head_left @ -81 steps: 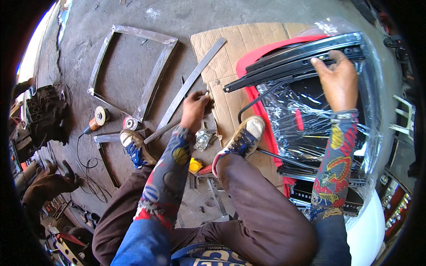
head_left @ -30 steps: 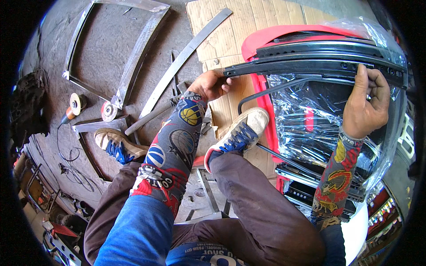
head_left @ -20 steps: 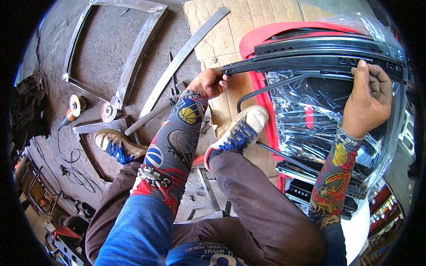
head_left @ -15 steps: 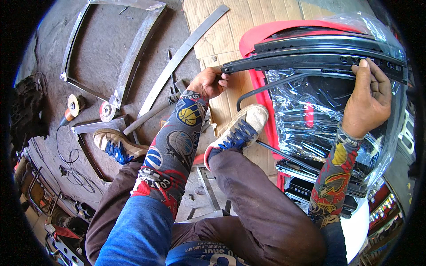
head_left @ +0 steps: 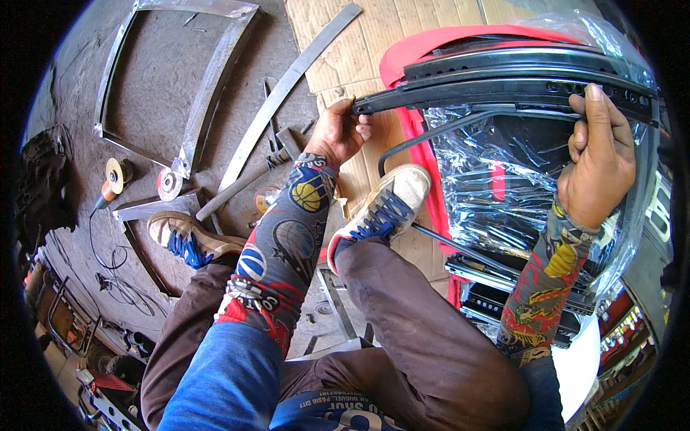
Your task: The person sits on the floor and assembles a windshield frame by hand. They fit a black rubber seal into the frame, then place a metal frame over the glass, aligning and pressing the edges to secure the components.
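Observation:
A long black metal seat rail (head_left: 467, 92) lies across the underside of a red and black car seat (head_left: 392, 61), whose middle is wrapped in clear plastic (head_left: 474, 187). My left hand (head_left: 336, 133) is closed around the rail's left end, which sticks out past the red edge. Near the rail's right end, by a row of holes, my right hand (head_left: 596, 158) pinches its near edge with curled fingers. Just beyond runs a second black rail (head_left: 503, 66), parallel to the first. A bent dark bar (head_left: 438, 134) sits on the near side of the rails.
Cardboard (head_left: 338, 65) lies beneath the seat. To the left are a curved flat metal strip (head_left: 287, 93), a hammer (head_left: 244, 179), a welded metal frame (head_left: 208, 93) and an angle grinder (head_left: 111, 187) with its cord. My shoe (head_left: 392, 205) rests beside the seat.
The view has shifted slightly. My right hand has moved a little to the right along the rail. My left hand keeps its hold on the left end.

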{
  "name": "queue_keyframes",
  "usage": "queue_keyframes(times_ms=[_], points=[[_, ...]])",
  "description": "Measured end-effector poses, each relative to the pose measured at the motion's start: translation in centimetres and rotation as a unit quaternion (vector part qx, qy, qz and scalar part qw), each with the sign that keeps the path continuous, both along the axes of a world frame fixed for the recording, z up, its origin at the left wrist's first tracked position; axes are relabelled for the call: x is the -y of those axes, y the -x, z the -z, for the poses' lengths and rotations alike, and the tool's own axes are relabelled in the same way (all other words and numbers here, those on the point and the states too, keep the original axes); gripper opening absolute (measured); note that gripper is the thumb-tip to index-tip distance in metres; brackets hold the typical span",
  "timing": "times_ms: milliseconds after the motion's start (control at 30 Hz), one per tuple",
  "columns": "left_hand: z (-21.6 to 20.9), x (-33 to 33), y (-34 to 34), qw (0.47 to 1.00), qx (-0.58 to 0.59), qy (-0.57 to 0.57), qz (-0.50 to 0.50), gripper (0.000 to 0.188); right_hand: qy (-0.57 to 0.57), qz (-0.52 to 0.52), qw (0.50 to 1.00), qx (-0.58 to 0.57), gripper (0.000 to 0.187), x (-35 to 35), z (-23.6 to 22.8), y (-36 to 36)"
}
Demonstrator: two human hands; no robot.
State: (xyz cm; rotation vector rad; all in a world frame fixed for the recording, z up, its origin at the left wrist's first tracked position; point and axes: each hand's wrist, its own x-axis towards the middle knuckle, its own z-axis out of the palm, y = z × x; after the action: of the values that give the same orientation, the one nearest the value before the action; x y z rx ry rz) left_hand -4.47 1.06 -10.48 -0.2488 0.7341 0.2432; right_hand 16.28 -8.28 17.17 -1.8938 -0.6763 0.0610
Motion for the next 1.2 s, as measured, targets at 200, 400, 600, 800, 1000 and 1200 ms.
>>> queue_keyframes(times_ms=[200, 400, 600, 800, 1000, 1200], points=[[0.2, 0.8, 0.6, 0.999, -0.017, -0.033, -0.024, 0.023, 0.025, -0.046, 0.999, -0.009, 0.022, 0.5, -0.7, -0.5], [0.1, 0.6, 1.7, 0.994, -0.007, -0.111, 0.016, 0.021, 0.051, -0.082, 0.995, -0.010, 0.022, 1.1, -1.2, -1.1], [0.2, -0.6, 2.5, 0.979, 0.061, -0.172, 0.094, 0.029, 0.039, -0.091, 0.995, -0.011, 0.022, 1.1, -1.0, -1.6], [-0.1, -1.4, 2.4, 0.966, 0.076, -0.210, 0.133, 0.039, 0.074, -0.052, 0.996, 0.013, 0.022, 1.1, -0.9, -1.1], [-0.1, -2.1, 2.3, 0.980, 0.082, -0.152, 0.099, 0.043, 0.099, -0.070, 0.986, 0.114, 0.021, 1.2, -0.4, -1.5], [-0.6, -2.2, 1.2, 0.971, 0.003, -0.191, 0.145, 0.042, 0.109, -0.086, 0.981, 0.139, 0.021, 1.3, -0.3, -1.7]])
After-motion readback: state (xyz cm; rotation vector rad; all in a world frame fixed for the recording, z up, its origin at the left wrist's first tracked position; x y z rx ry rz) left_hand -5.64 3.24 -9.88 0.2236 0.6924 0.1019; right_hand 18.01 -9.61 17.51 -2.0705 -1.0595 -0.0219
